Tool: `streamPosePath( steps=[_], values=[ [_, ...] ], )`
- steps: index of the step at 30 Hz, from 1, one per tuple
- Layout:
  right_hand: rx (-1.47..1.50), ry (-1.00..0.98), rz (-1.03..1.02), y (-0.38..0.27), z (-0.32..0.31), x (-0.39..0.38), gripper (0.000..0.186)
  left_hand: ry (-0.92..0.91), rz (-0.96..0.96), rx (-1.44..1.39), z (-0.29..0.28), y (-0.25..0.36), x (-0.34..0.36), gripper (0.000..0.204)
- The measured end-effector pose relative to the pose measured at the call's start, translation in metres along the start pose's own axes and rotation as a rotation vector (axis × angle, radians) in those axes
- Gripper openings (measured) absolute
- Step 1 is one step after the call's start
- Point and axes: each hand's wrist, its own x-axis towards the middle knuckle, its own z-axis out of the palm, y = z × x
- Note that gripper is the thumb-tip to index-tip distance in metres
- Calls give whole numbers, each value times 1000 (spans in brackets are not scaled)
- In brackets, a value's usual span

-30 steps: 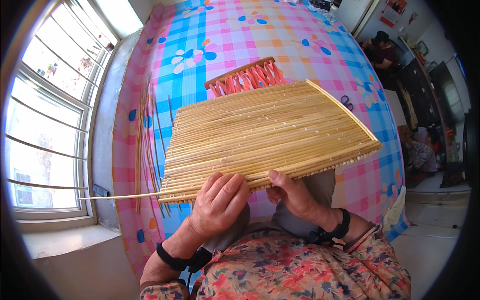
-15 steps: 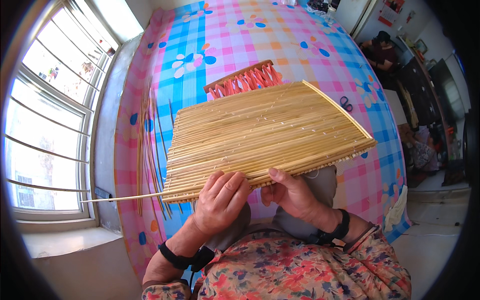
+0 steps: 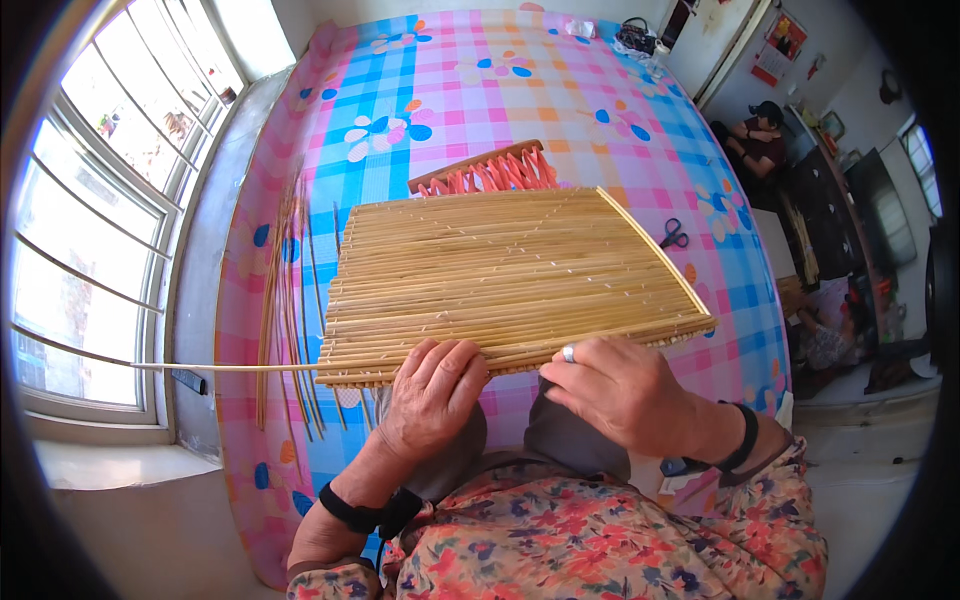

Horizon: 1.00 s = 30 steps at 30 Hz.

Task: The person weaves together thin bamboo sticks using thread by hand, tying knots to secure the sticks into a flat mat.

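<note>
A woven mat of straw-coloured reeds (image 3: 500, 262), with white stitches, lies tilted across my knees. One long pale reed (image 3: 222, 368) sticks out leftward from its near edge. My left hand (image 3: 430, 395) is closed over that edge, fingers on top. Just right of it, my right hand (image 3: 625, 390), a ring on one finger, is turned back-upward with bent fingers pinched at the edge; what they hold is too small to make out. Beyond the mat is a wooden-edged piece laced with pink strands (image 3: 485, 172). Black scissors (image 3: 675, 234) lie at the mat's right.
Loose reeds (image 3: 288, 320) lie leftward on the checked, flowered sheet (image 3: 520, 100). A barred window (image 3: 95, 290) has a dark remote-like object (image 3: 189, 381) on its sill. A bag (image 3: 635, 36) is at the far corner; another person (image 3: 755, 150) sits beside furniture at the right.
My right hand has turned over, from thumb on top to back upward, and shifted right. The mat's right end has come down and leftward; my left hand stays on the edge.
</note>
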Motion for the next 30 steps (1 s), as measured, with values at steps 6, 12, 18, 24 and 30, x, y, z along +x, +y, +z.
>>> streamPosePath(
  steps=[6, 12, 18, 24, 30],
  values=[
    [139, -133, -194, 40, 51, 51, 15, 16, -64, 28, 6, 2, -5, 25],
    [223, -262, -329, 55, 56, 72, 14, 66, -43, 14, 10, -6, -8, 19],
    [418, -313, -334, 60, 63, 77, 12, 86, -27, -51, 10, -11, -11, 17],
    [524, -107, -378, 44, 62, 91, 17, 49, 33, -124, -2, -16, -12, 19],
    [1393, 1, 403, 37, 38, 118, 17, 33, 35, -61, 2, -19, -20, 21]
  ],
)
